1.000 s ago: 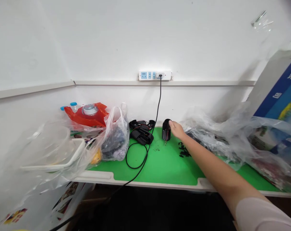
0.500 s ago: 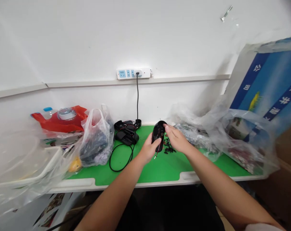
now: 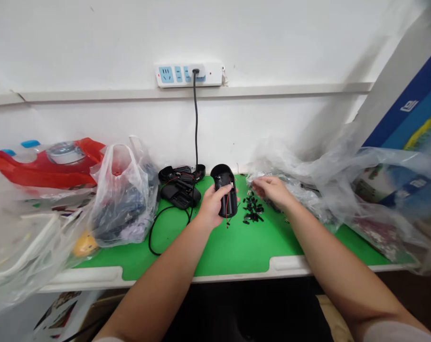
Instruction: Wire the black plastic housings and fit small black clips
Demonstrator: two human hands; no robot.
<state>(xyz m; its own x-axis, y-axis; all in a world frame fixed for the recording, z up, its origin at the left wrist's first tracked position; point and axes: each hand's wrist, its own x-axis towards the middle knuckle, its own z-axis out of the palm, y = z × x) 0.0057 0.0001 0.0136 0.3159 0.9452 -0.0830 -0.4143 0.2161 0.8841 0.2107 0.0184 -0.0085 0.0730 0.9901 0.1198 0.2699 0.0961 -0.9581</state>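
Note:
My left hand (image 3: 211,205) is wrapped round a black plastic housing (image 3: 230,205), its hollow side up and its rounded end away from me. Thin red and black wires run inside and hang out at the near end. My right hand (image 3: 275,192) is off to the right with its fingertips closed together, beside the clear plastic bag (image 3: 290,187); whatever is between them is too small to make out. Just below those fingers lies a loose pile of small black parts (image 3: 253,209) on the green table mat (image 3: 233,251).
Several similar black housings (image 3: 182,194) with wires lie left of my left hand, near a looped black cable (image 3: 150,232). The cable leads up to a power strip (image 3: 215,74) on the wall. Filled plastic bags (image 3: 130,199) crowd the left side; a blue printed box (image 3: 397,123) stands right.
My right hand has left the housing and moved right towards the bag and the small parts. The housing now shows its open inside more plainly. The view has shifted closer.

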